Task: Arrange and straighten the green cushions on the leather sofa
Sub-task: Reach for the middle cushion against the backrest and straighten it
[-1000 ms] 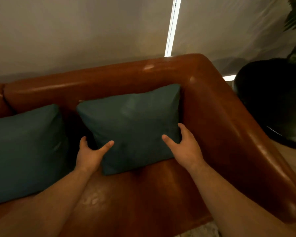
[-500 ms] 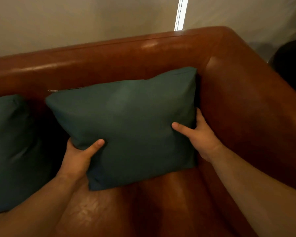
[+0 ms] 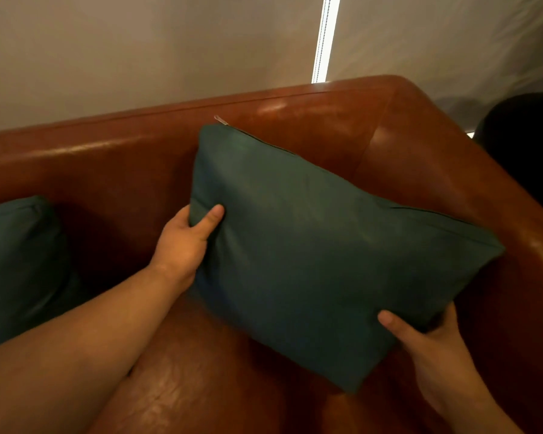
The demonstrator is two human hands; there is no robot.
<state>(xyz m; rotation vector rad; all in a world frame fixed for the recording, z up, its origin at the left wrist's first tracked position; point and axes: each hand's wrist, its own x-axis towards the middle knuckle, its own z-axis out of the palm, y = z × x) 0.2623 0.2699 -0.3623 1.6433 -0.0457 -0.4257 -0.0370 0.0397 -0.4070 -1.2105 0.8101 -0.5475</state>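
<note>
Both of your hands hold one dark green rectangular fabric cushion [image 3: 320,252], tilted above the seat at the corner of the brown leather sofa [image 3: 123,170]. Your left hand [image 3: 182,245] pinches its left edge, thumb on the front, fingers hidden behind. Your right hand [image 3: 433,349] clasps the lower right edge, thumb in front. The cushion spans the space between them; whether its right corner touches the armrest cannot be told. A second green cushion [image 3: 16,261] rests well to the left.
</note>
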